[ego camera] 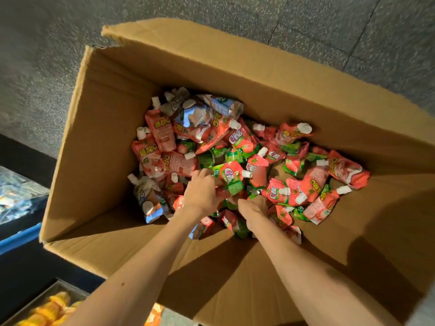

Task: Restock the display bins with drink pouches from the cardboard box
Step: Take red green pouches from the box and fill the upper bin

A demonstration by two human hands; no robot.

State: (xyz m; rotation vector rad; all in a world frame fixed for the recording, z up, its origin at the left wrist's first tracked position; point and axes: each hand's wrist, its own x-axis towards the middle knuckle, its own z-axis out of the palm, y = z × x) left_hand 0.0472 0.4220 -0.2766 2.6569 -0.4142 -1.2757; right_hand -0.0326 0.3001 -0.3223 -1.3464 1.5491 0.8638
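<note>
A large open cardboard box [113, 142] stands on the floor, its bottom covered with several red-and-green drink pouches [303, 184] with white caps, plus a few pale blue ones [202, 114]. Both my arms reach down into it. My left hand [202, 194] has its fingers curled round a red-and-green pouch [231, 178] in the middle of the pile. My right hand [253, 205] is just beside it, fingers curled down into the pouches and gripping some of them; its fingertips are hidden.
Grey speckled floor lies beyond the box. At the left edge are display bins: one with blue-white packets [16, 196] behind a blue rim [18, 238], and one at the bottom left with orange-yellow packets [51, 309]. Box flaps stand up at the far side.
</note>
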